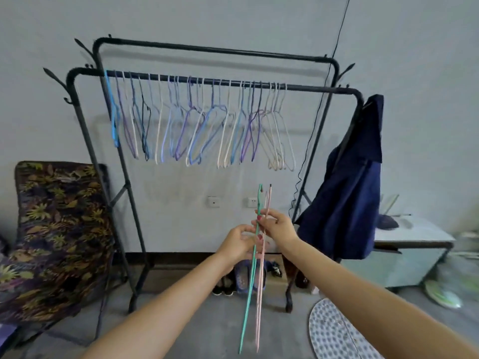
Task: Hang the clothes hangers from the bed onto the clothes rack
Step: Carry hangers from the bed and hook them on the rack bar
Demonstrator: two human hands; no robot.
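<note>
A black double-rail clothes rack stands against the wall. Several blue, purple and white hangers hang along its front rail. In front of it, at chest height, I hold a teal hanger and a pink hanger edge-on, hooks pointing up. My left hand grips the teal hanger near its neck. My right hand pinches the pink hanger just below its hook. Both hands are below the front rail, near its right half.
A dark blue garment hangs on the rack's right post. A floral folding chair stands at the left. A white low cabinet is at the right, shoes lie under the rack, and a patterned mat lies on the floor.
</note>
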